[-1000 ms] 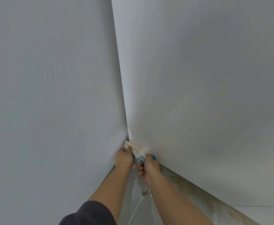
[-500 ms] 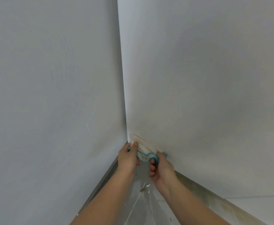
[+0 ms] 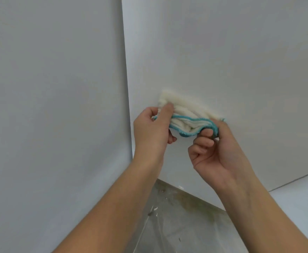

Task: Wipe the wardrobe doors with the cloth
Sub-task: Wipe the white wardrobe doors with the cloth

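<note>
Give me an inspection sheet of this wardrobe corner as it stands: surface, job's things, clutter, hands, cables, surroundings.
Surface: white wardrobe door, plain, with no clear marks visible.
Job's things: cloth, white with teal edging, bunched in folds and held between both hands. Its far edge seems to lie against the door.
Clutter: white flecks and a greenish-brown stain on the floor.
Hands: left hand pinches the cloth's left end, thumb on top. Right hand grips the right end with curled fingers.
Cables: nothing seen.
Surroundings: a grey-white panel meets the door at a corner on the left.
</note>
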Action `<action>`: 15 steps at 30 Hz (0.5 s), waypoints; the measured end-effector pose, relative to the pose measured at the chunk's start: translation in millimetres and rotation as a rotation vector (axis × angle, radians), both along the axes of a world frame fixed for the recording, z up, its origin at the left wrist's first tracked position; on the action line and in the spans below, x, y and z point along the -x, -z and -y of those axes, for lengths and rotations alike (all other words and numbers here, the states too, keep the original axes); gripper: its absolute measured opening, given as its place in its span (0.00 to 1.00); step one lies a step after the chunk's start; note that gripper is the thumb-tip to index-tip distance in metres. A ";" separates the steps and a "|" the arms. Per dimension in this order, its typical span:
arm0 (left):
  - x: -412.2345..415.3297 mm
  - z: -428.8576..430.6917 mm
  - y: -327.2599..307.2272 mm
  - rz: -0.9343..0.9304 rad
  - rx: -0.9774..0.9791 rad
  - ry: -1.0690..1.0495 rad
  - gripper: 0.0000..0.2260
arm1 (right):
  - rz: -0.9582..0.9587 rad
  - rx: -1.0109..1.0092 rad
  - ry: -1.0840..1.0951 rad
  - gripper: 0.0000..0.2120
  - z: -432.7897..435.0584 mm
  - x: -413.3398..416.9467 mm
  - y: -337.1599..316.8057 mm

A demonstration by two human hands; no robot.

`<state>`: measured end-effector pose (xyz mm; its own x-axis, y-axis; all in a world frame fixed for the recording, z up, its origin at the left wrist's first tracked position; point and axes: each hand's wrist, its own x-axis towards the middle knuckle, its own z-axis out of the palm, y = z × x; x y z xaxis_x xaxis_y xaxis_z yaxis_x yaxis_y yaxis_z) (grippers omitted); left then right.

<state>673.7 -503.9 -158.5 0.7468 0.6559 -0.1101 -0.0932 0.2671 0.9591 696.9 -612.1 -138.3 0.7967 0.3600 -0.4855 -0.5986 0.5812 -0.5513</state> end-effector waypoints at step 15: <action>-12.3 19.4 -109.4 0.179 -0.209 -0.065 0.10 | 0.204 -0.084 0.051 0.11 22.4 -1.4 -118.6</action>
